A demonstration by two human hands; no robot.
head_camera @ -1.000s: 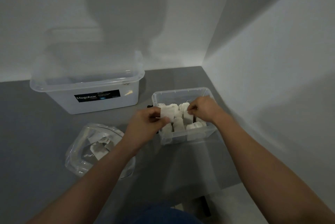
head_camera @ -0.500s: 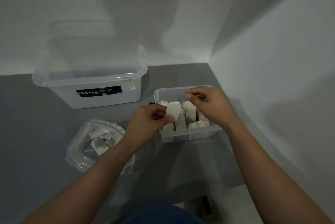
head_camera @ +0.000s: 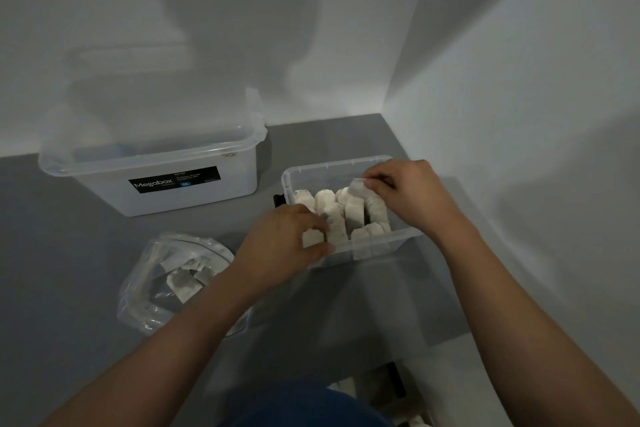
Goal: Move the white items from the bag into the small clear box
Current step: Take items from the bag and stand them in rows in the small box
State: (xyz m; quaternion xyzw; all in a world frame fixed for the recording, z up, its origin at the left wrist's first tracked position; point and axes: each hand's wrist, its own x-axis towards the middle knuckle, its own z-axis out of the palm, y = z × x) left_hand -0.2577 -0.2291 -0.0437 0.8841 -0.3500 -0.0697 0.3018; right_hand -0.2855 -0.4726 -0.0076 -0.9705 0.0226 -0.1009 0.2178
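Head view, read left to right. At the back left I see a large clear tub with a black "Megabox" label, standing on the grey tabletop close to the wall. In front of it lies the clear bag, mouth open, with several white items loose inside. The left hand is at the near left corner of the small clear box, just right of the bag. Its thumb and curled fingers pinch one white piece at the box's edge. The box is packed with upright white pieces in rows. The right hand is over the box's far right side, its fingertips pinching the top of a taller piece that stands among the rows. At the right is a bare white wall
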